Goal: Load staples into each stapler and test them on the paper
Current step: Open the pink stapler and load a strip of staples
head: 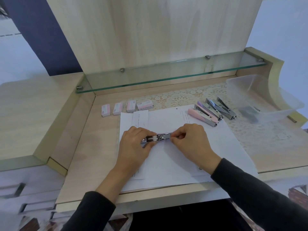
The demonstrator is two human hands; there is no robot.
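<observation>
**Q:** Which step does the figure show?

**A:** Loading, by my reading. An open stapler (pixel 158 137) lies swung out flat on the paper (pixel 166 162), near the middle of the desk (pixel 78 147). The left hand (pixel 135 141) curls round its left end and holds it down. The right hand (pixel 191 139) pinches thumb and forefinger at its right half. Whether a strip of staples sits between those fingertips is too small to tell.

**Q:** What does the next move call for?

**A:** Probably seating the strip squarely in the channel, then folding the arm shut until it latches. A test press on a sheet edge would follow. The left hand should steady the base, since bright metal may slide on paper.

**Q:** What lies around, and what obstructs?

**A:** Four staple boxes (pixel 130 106) stand in a row just beyond the paper's far left corner. The other staplers (pixel 203 116), pink, lilac and silver, lie side by side at the far right, partly on the paper and partly on a lace mat (pixel 180 97). A clear plastic tub (pixel 266 90) stands behind them, near the right end of a glass shelf (pixel 166 76). None of these crowds the hands; the fingers themselves hide the stapler's right end.
</observation>
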